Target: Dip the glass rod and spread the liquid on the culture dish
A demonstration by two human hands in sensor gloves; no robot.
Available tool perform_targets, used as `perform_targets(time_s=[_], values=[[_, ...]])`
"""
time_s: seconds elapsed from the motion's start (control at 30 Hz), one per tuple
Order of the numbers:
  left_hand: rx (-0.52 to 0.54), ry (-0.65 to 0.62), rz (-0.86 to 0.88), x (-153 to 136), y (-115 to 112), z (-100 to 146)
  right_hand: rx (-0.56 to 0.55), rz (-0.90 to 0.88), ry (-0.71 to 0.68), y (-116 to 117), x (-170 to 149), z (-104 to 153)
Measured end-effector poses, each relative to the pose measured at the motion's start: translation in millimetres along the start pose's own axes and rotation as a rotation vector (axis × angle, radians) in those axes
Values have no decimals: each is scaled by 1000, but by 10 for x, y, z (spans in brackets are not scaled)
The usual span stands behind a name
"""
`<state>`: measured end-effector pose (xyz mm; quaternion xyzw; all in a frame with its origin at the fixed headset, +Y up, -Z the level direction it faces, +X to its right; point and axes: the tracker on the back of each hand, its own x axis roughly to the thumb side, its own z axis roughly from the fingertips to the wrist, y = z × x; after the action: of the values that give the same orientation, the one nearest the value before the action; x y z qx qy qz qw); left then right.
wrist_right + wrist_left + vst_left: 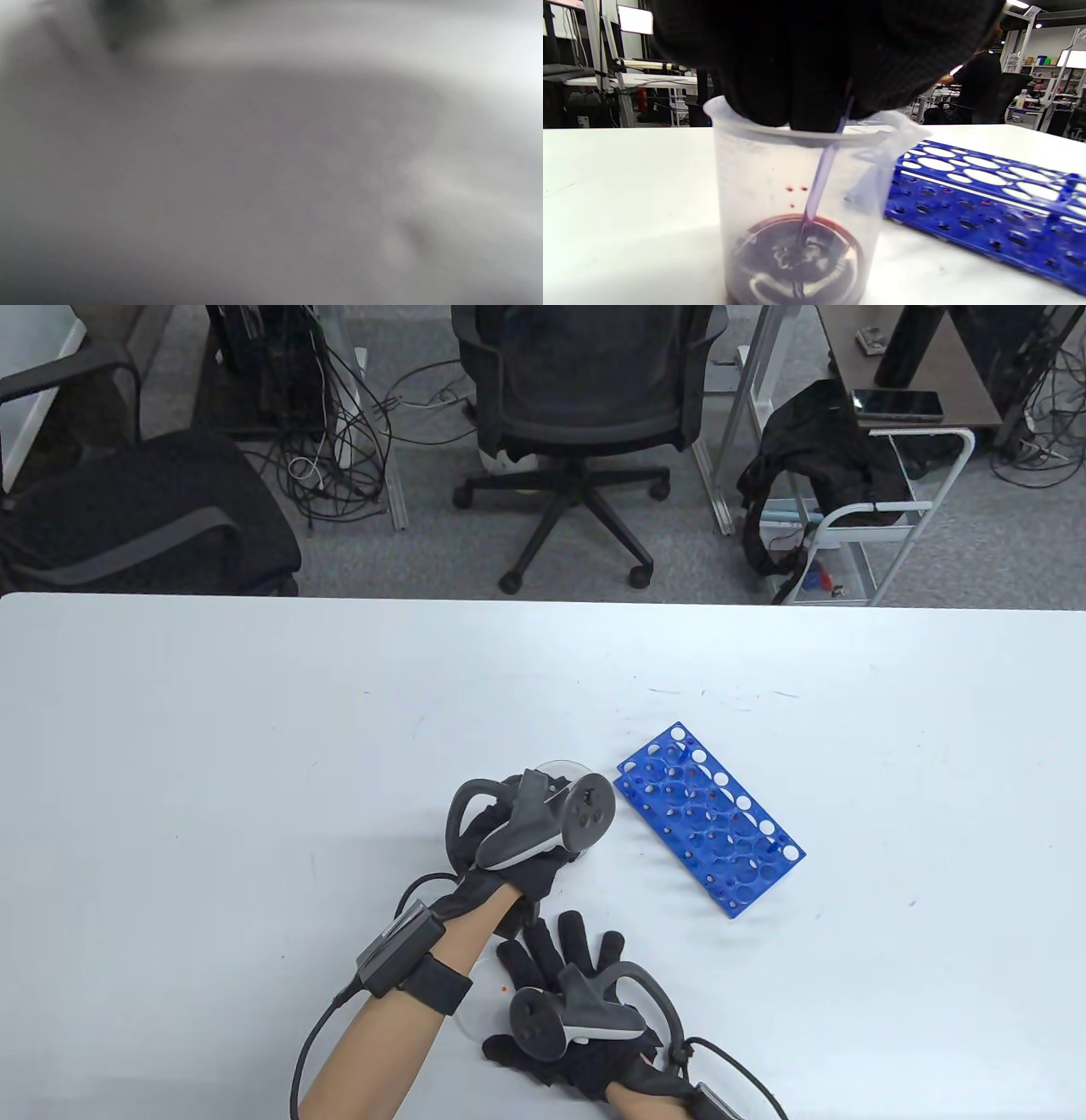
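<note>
My left hand (pixel 543 823) is over a clear plastic beaker (pixel 562 768). In the left wrist view its fingers (pixel 806 97) pinch a glass rod (pixel 821 178) just above the beaker's rim (pixel 746 131). The rod slants down and its tip is in the dark red liquid (pixel 797 258) at the beaker's bottom. My right hand (pixel 573 967) lies flat near the table's front edge, fingers spread and holding nothing. A faint clear round edge (pixel 469 1027) shows beside it, perhaps the culture dish; most of it is hidden. The right wrist view is a grey blur.
A blue test-tube rack (pixel 708 827) lies slantwise just right of the beaker, also in the left wrist view (pixel 988 199). A few red drops dot the beaker's inner wall (pixel 796 190). The white table (pixel 212 746) stretches left and far. Office chairs stand beyond its far edge.
</note>
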<state>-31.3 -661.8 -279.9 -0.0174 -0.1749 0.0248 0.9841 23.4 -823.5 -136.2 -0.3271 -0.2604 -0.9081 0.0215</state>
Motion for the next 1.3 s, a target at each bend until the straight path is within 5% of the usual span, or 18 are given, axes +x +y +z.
perform_targets(time_s=[0.3, 0.63, 1.03, 1.3], values=[[-60, -4, -9, -18, 33, -11, 0, -1, 0, 3, -5, -5], [58, -4, 70, -111, 326, 151, 0, -2, -1, 8, -8, -11], [280, -58, 139, -342, 968, 851, 1, -3, -1, 13, -10, -11], [262, -97, 143, -418, 953, 1330, 1, -3, -2, 13, -11, -11]])
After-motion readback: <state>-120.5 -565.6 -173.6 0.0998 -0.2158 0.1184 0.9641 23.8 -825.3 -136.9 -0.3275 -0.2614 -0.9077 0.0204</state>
